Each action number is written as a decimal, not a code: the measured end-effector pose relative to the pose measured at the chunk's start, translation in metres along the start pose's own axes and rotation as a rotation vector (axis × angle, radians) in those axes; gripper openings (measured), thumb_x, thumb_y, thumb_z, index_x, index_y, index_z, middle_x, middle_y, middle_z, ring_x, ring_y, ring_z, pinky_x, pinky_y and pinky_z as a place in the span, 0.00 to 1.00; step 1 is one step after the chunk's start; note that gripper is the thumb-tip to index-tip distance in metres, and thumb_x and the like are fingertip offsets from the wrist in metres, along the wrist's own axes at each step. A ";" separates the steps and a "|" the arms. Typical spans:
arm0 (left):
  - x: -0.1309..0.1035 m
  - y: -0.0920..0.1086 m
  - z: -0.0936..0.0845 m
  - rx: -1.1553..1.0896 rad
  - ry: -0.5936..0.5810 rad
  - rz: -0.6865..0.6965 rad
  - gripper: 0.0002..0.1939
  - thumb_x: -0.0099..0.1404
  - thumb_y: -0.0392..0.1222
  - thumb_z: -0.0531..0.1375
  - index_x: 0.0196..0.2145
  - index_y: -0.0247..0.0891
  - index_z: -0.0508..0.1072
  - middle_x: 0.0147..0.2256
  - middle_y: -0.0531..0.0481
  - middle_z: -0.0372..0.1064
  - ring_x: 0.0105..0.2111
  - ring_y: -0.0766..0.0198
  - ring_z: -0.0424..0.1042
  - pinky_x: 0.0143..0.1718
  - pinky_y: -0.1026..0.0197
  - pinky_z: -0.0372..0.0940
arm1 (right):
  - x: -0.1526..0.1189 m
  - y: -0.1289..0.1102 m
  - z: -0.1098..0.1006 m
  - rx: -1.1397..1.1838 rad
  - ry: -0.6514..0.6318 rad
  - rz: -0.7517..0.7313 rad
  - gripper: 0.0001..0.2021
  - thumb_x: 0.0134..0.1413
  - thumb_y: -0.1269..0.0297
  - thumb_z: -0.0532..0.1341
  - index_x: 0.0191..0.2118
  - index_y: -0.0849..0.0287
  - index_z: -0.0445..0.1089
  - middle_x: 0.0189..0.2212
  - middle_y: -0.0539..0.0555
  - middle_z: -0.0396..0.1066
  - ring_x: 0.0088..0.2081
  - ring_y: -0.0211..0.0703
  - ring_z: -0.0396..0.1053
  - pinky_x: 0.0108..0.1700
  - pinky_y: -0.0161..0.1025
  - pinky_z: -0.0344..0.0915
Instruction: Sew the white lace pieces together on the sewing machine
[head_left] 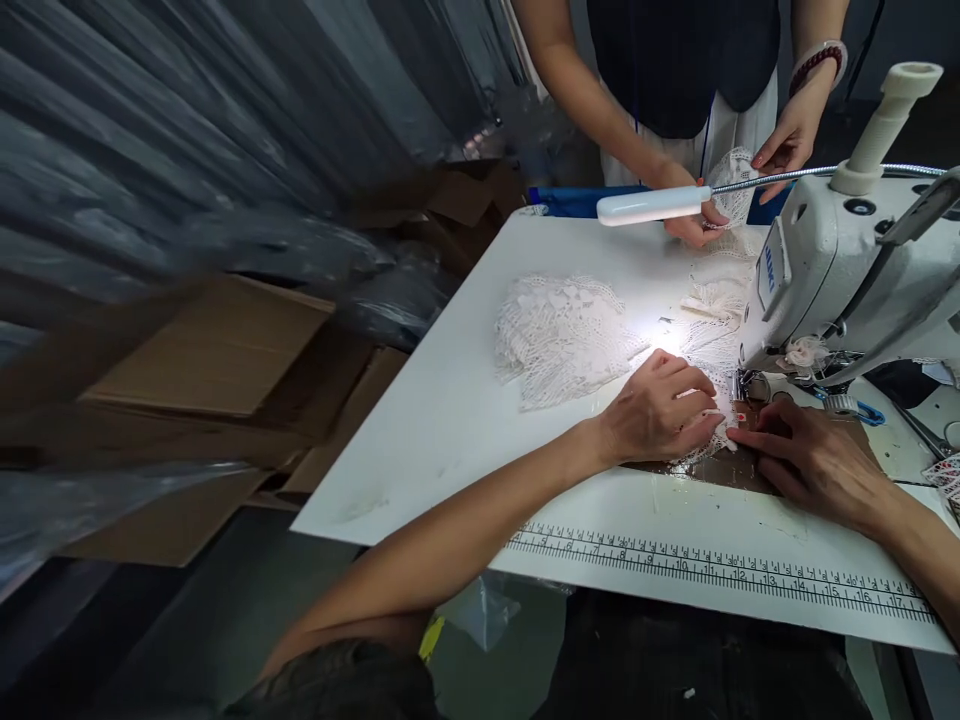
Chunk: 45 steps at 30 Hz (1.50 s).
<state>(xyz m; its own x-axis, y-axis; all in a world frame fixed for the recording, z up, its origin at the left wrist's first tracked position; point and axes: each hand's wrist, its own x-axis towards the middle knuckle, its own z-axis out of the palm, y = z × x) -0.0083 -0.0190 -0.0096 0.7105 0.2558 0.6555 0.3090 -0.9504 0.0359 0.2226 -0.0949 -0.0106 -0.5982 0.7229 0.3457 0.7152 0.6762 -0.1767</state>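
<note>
At the far left, opened cardboard boxes [210, 345], partly blurred, are seen beside the white table [420, 430]. On the table a heap of white lace [566, 340] is laid, touched by neither of the wearer's hands.

To the right of the heap, the left hand [664, 415] is set down with its fingers bent and drawn close together, the thumb kept near the forefinger. The lace strip [726, 440] is touched at these fingertips (whether it is pinched or merely pressed flat cannot be told, the contact being partly hidden). The strip is placed between the two hands, just beyond the left fingertips, beside the presser foot [741, 385]. Its long axis is directed away from the wearer, from the brown patch [750, 472] at the near end toward the far side of the table.

Past the far edge, more lace [731, 190] is held between a co-worker's two hands; whether it is joined to the strip cannot be told.

Farther right, the right hand [814, 460] is held with its fingers apart: one finger is stretched leftward so that its tip is brought against the strip's right edge, while another is bent above it. The strip is thus found to the left of this hand, at that fingertip. Behind the hand, the white sewing machine [810, 240] is seen.
</note>
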 end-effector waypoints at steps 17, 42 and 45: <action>-0.006 -0.001 0.008 0.136 -0.224 0.067 0.18 0.72 0.46 0.48 0.45 0.32 0.72 0.49 0.43 0.73 0.36 0.59 0.67 0.36 0.55 0.58 | 0.002 -0.004 -0.001 -0.045 -0.003 0.005 0.15 0.62 0.68 0.52 0.48 0.53 0.73 0.37 0.56 0.67 0.32 0.39 0.67 0.33 0.37 0.68; -0.001 -0.014 0.018 -0.013 -0.249 0.020 0.13 0.71 0.41 0.51 0.46 0.39 0.73 0.51 0.46 0.72 0.42 0.58 0.69 0.45 0.49 0.59 | 0.002 -0.007 0.003 -0.072 -0.015 0.096 0.16 0.62 0.67 0.52 0.49 0.53 0.74 0.39 0.57 0.68 0.31 0.40 0.67 0.29 0.38 0.67; -0.001 -0.014 0.019 -0.018 -0.203 0.030 0.12 0.71 0.41 0.51 0.45 0.38 0.73 0.50 0.47 0.73 0.41 0.59 0.70 0.46 0.49 0.58 | 0.002 -0.007 0.002 -0.054 0.001 0.081 0.16 0.63 0.69 0.52 0.48 0.56 0.74 0.38 0.57 0.68 0.31 0.39 0.68 0.30 0.37 0.67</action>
<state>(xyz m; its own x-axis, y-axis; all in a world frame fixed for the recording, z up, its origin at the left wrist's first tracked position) -0.0019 -0.0026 -0.0251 0.8327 0.2560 0.4910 0.2760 -0.9606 0.0329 0.2158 -0.0976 -0.0108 -0.5368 0.7751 0.3333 0.7800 0.6065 -0.1542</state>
